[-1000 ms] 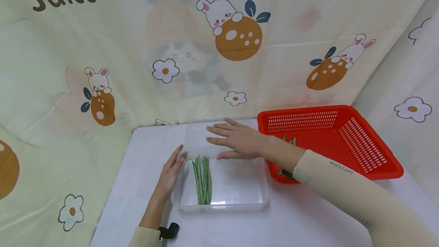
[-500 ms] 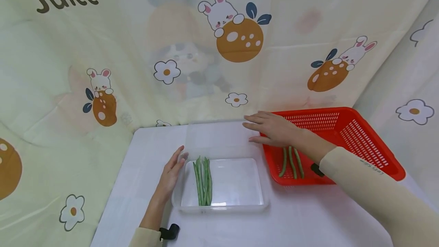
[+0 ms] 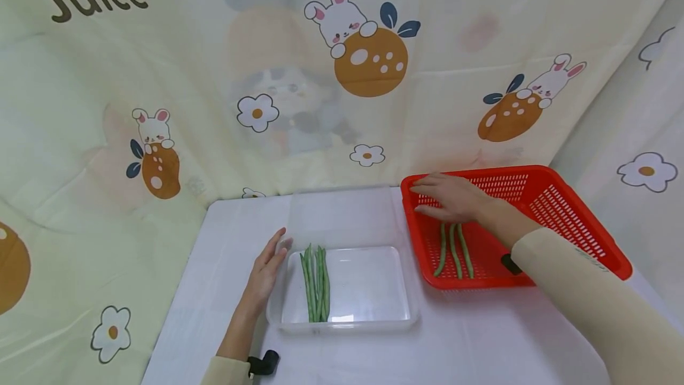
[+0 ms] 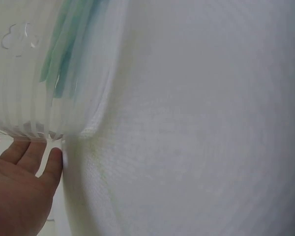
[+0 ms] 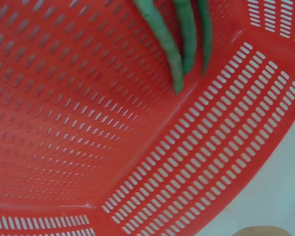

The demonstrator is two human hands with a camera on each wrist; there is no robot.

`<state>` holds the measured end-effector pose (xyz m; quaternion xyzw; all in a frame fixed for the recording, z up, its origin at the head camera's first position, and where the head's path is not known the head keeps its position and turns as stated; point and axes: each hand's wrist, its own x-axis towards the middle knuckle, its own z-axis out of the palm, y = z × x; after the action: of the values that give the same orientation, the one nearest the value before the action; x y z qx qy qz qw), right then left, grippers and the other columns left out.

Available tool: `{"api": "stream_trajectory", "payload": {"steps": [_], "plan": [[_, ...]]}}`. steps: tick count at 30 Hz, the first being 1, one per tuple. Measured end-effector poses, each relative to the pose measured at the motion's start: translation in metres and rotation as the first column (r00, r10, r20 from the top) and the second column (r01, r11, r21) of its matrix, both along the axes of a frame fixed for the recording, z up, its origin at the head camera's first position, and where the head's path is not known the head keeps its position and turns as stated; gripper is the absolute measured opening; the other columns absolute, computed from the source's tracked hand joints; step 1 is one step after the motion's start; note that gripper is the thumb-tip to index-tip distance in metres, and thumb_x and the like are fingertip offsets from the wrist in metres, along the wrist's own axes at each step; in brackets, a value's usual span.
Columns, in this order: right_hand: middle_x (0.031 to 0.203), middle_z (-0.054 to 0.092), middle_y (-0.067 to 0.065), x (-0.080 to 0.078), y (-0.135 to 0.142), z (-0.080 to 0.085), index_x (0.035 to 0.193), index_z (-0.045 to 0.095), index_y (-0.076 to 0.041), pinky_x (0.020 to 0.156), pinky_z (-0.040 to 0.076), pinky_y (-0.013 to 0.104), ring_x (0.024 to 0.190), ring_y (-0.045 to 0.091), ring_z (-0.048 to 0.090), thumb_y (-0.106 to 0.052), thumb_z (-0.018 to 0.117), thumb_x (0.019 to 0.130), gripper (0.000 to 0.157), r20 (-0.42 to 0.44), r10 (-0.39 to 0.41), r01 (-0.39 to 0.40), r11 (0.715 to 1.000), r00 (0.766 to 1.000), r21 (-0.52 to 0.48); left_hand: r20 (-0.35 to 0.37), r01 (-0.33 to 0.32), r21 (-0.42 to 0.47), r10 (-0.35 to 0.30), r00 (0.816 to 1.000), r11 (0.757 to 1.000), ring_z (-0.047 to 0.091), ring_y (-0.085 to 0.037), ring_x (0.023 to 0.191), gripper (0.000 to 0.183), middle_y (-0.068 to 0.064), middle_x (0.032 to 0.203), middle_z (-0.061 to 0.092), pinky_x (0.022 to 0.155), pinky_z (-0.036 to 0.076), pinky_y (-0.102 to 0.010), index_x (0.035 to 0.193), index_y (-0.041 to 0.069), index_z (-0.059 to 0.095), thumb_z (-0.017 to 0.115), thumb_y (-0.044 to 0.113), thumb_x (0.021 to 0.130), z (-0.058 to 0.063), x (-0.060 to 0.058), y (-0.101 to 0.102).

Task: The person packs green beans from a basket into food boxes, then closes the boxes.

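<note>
My left hand (image 3: 267,269) rests against the left wall of a clear plastic box (image 3: 371,325). In the left wrist view its fingers (image 4: 24,157) touch the edge of the box and are not curled round it. A small bundle of green beans (image 3: 318,284) lies lengthwise in the left part of the box. Over the left end of a red slotted basket (image 3: 590,227) hovers my right hand (image 3: 449,198), fingers extended, nothing held. Below it, 3 green beans (image 3: 453,252) lie side by side on the basket floor; their far ends are hidden by the hand.
Both containers stand on a white-covered table (image 3: 230,236), the basket right of the box. A printed curtain (image 3: 299,165) hangs behind the table and down both sides. A transparent sheet or lid (image 3: 342,210) seems to lie behind the box.
My right hand has moved from above the clear box rightward to over the red basket, uncovering the beans there. The left hand has stayed at the box.
</note>
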<state>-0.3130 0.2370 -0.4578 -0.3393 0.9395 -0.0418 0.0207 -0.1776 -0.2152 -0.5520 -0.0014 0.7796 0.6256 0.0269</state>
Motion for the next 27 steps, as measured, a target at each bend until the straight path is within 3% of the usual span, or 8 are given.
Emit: {"api": "stream_trajectory", "payload": {"steps": [4, 6, 9, 11, 14, 16, 20, 27], "plan": [[0.140, 0.066, 0.011, 0.000, 0.006, -0.003, 0.141, 0.065, -0.012, 0.105, 0.053, 0.057, 0.134, 0.035, 0.056, -0.037, 0.078, 0.092, 0.057, 0.109, -0.013, 0.009, 0.999, 0.994, 0.034, -0.004, 0.004, 0.002, -0.004, 1.000, 1.000, 0.011, -0.026, 0.163, 0.052, -0.004, 0.171, 0.031, 0.129, 0.009, -0.061, 0.164, 0.028, 0.033, 0.042, 0.035, 0.113, -0.001, 0.000, -0.001], [0.132, 0.069, 0.010, -0.001, 0.008, -0.004, 0.136, 0.068, -0.010, 0.101, 0.056, 0.054, 0.125, 0.032, 0.063, -0.030, 0.082, 0.090, 0.052, 0.216, -0.022, 0.012, 0.999, 0.976, 0.051, -0.003, 0.006, 0.006, -0.006, 1.000, 1.000, 0.011, -0.026, 0.163, 0.052, -0.005, 0.170, 0.032, 0.129, 0.009, -0.061, 0.164, 0.028, 0.033, 0.042, 0.036, 0.113, -0.001, 0.001, -0.001], [0.120, 0.073, 0.006, -0.003, 0.012, -0.007, 0.128, 0.072, -0.009, 0.096, 0.060, 0.048, 0.108, 0.024, 0.067, -0.017, 0.085, 0.086, 0.044, 0.382, -0.037, 0.010, 0.997, 0.924, 0.072, -0.002, 0.010, 0.009, -0.009, 1.000, 1.000, 0.010, -0.026, 0.163, 0.052, -0.005, 0.170, 0.032, 0.129, 0.008, -0.061, 0.164, 0.028, 0.033, 0.042, 0.036, 0.113, -0.001, 0.001, -0.001], [0.116, 0.072, 0.004, -0.004, 0.014, -0.010, 0.126, 0.072, -0.011, 0.093, 0.061, 0.045, 0.102, 0.021, 0.065, -0.012, 0.086, 0.084, 0.044, 0.482, -0.090, 0.055, 0.995, 0.871, 0.087, -0.001, 0.010, 0.009, -0.010, 1.000, 1.000, 0.009, -0.025, 0.163, 0.052, -0.004, 0.171, 0.031, 0.129, 0.008, -0.061, 0.164, 0.028, 0.032, 0.042, 0.036, 0.113, -0.001, 0.001, -0.001], [0.114, 0.071, 0.002, -0.004, 0.016, -0.015, 0.123, 0.073, -0.013, 0.091, 0.062, 0.043, 0.099, 0.019, 0.064, -0.010, 0.087, 0.082, 0.044, 0.550, -0.139, 0.101, 0.990, 0.823, 0.099, -0.001, 0.011, 0.010, -0.011, 1.000, 1.000, 0.009, -0.025, 0.163, 0.052, -0.002, 0.171, 0.030, 0.129, 0.008, -0.060, 0.164, 0.028, 0.033, 0.042, 0.035, 0.113, -0.001, 0.001, -0.001], [0.113, 0.070, 0.001, -0.004, 0.015, -0.017, 0.120, 0.073, -0.014, 0.088, 0.062, 0.041, 0.097, 0.018, 0.063, -0.012, 0.088, 0.081, 0.042, 0.567, -0.149, 0.110, 0.989, 0.811, 0.102, 0.001, 0.011, 0.009, -0.011, 1.000, 1.000, 0.009, -0.024, 0.163, 0.052, -0.002, 0.171, 0.029, 0.129, 0.008, -0.060, 0.164, 0.029, 0.033, 0.042, 0.035, 0.113, -0.002, 0.001, -0.001], [0.109, 0.071, 0.001, -0.003, 0.011, -0.018, 0.114, 0.075, -0.013, 0.085, 0.062, 0.039, 0.092, 0.017, 0.064, -0.014, 0.088, 0.081, 0.036, 0.551, -0.082, 0.036, 0.995, 0.831, 0.095, 0.001, 0.008, 0.009, -0.009, 1.000, 1.000, 0.009, -0.024, 0.163, 0.051, -0.001, 0.172, 0.029, 0.129, 0.008, -0.060, 0.163, 0.030, 0.033, 0.042, 0.036, 0.113, -0.001, 0.000, -0.001], [0.105, 0.072, -0.002, -0.005, 0.008, -0.019, 0.111, 0.077, -0.016, 0.084, 0.063, 0.038, 0.089, 0.015, 0.065, -0.016, 0.086, 0.085, 0.028, 0.561, -0.076, 0.017, 0.994, 0.824, 0.110, 0.011, 0.003, 0.003, -0.003, 1.000, 1.000, 0.011, -0.026, 0.163, 0.051, -0.004, 0.170, 0.032, 0.129, 0.008, -0.061, 0.163, 0.030, 0.033, 0.041, 0.035, 0.113, 0.001, 0.000, 0.000]]}}
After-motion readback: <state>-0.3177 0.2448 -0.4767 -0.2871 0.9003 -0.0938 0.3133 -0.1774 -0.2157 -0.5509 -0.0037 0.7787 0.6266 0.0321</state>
